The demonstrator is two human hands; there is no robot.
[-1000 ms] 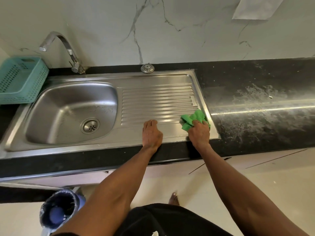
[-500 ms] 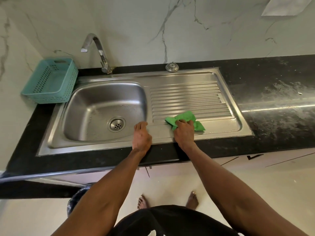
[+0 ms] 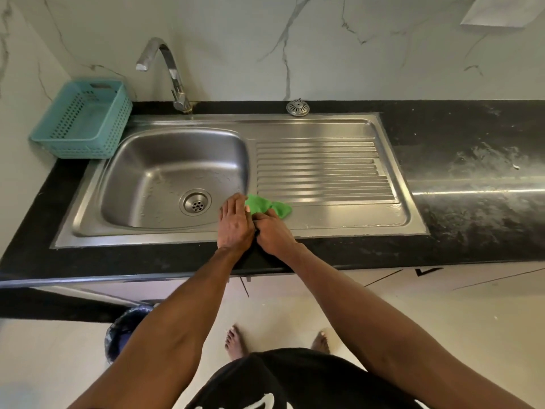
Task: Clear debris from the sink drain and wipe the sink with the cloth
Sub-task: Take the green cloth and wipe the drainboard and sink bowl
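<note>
A stainless steel sink point(image 3: 165, 160) with a round drain point(image 3: 195, 202) sits in a black counter, its ribbed drainboard point(image 3: 324, 169) to the right. A green cloth point(image 3: 267, 204) lies on the front flat strip of the drainboard, just right of the basin's corner. My right hand point(image 3: 272, 231) grips the cloth's near edge. My left hand point(image 3: 234, 221) rests flat on the sink's front rim beside it, fingers together, touching the cloth's left end and my right hand. No debris shows in the drain.
A teal plastic basket point(image 3: 84, 121) stands at the counter's left end. A chrome tap point(image 3: 169, 72) rises behind the basin. A loose metal strainer cap point(image 3: 298, 107) lies on the back ledge. The black counter point(image 3: 472, 178) on the right is smeared. A lined bin point(image 3: 124, 329) stands on the floor.
My right hand has dragged the green cloth leftward along the drainboard's front strip to the basin's corner. My left hand stayed on the front rim and now touches the right hand.
</note>
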